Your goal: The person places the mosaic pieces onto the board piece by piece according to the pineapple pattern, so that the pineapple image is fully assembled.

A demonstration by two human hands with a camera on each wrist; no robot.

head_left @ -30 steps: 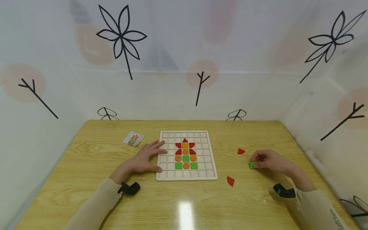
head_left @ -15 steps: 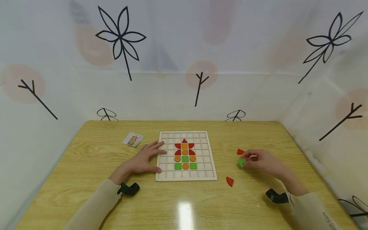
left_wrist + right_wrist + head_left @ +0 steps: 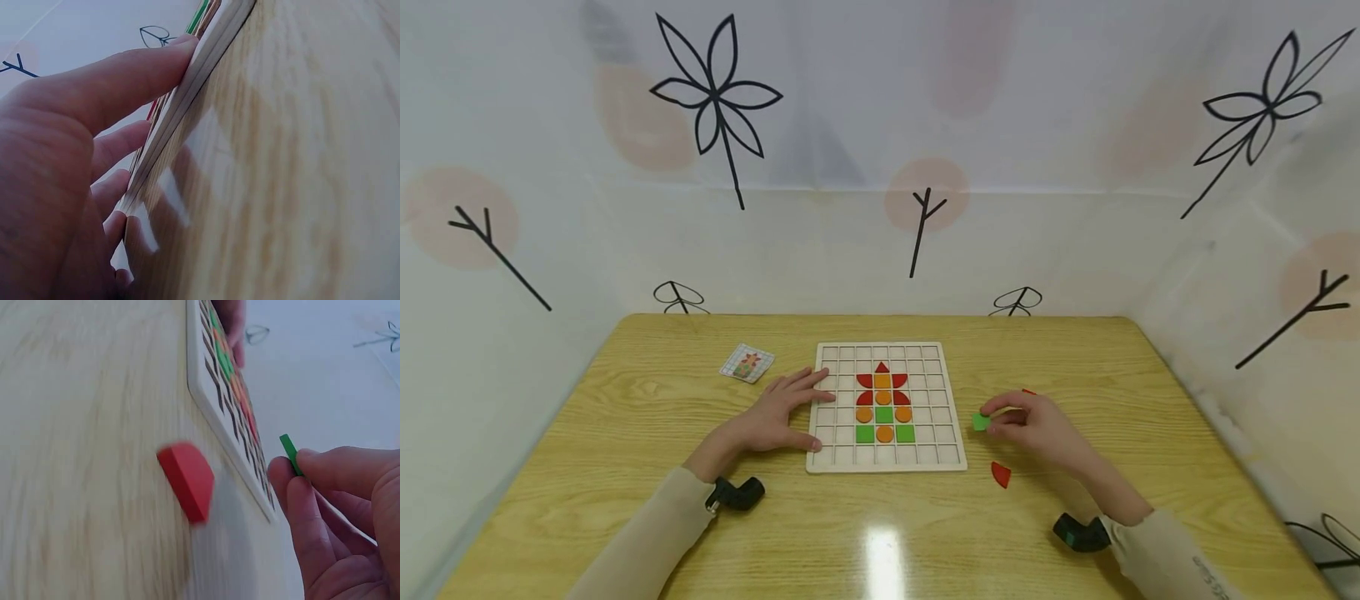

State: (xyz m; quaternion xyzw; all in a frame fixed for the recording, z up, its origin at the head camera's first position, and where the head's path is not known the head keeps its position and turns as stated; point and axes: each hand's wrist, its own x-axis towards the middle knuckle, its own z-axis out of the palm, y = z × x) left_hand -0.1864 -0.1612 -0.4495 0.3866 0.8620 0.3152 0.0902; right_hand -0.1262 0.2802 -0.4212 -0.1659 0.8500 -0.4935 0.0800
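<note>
A white square grid board lies mid-table, with red, orange and green tiles set in its cells in a flower-like figure. My left hand rests on the board's left edge, fingers spread and thumb at the lower corner; the left wrist view shows the thumb lying along the rim. To the right of the board, my right hand pinches a green square tile between thumb and fingers. In the right wrist view that tile is held edge-on, off the table.
A red quarter-circle tile lies on the wooden table near the board's lower right. Another red tile is mostly hidden behind my right hand. A small pattern card lies left of the board.
My right hand has carried the green square tile leftward from the table's right side to near the board's right edge. The left hand has stayed in place.
</note>
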